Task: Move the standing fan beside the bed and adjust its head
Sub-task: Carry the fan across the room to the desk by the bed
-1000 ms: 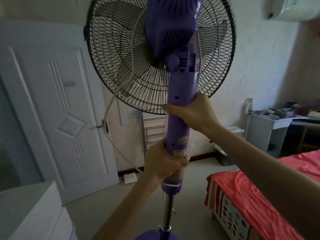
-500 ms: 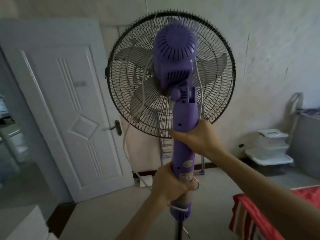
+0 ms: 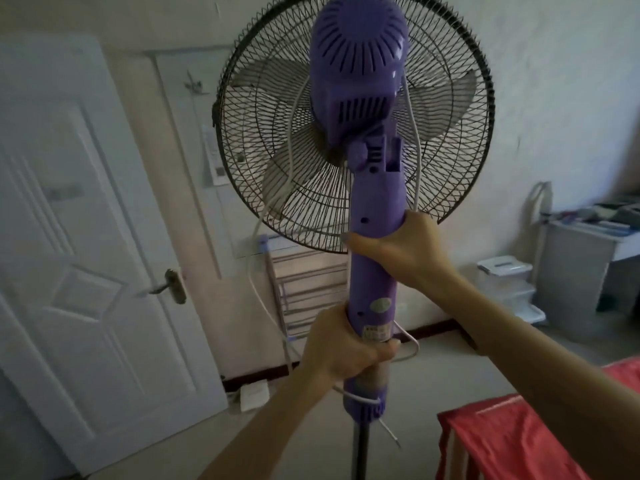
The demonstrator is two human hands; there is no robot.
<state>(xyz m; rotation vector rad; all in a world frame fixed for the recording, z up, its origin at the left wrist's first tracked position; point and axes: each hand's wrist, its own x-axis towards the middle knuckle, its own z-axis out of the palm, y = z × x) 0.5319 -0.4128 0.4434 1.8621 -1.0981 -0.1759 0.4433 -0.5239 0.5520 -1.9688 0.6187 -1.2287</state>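
Note:
A purple standing fan (image 3: 375,199) fills the middle of the view, seen from behind, with its black wire cage (image 3: 249,140) and grey blades facing away. My right hand (image 3: 405,251) grips the purple column just under the cage. My left hand (image 3: 343,348) is wrapped around the column lower down, by the label. A white cord (image 3: 258,271) hangs from the fan's left side. The bed (image 3: 502,441), covered in red cloth, shows at the lower right. The fan's base is out of frame.
A white door (image 3: 76,237) with a brass handle (image 3: 173,285) stands at the left. A folded rack (image 3: 304,289) leans on the far wall behind the fan. Stacked clear boxes (image 3: 509,285) and a white desk (image 3: 581,251) sit at the right.
The fan has stayed in both hands while the view swung; the door now sits further left, the desk has come back into sight at the right, and the fan looks closer.

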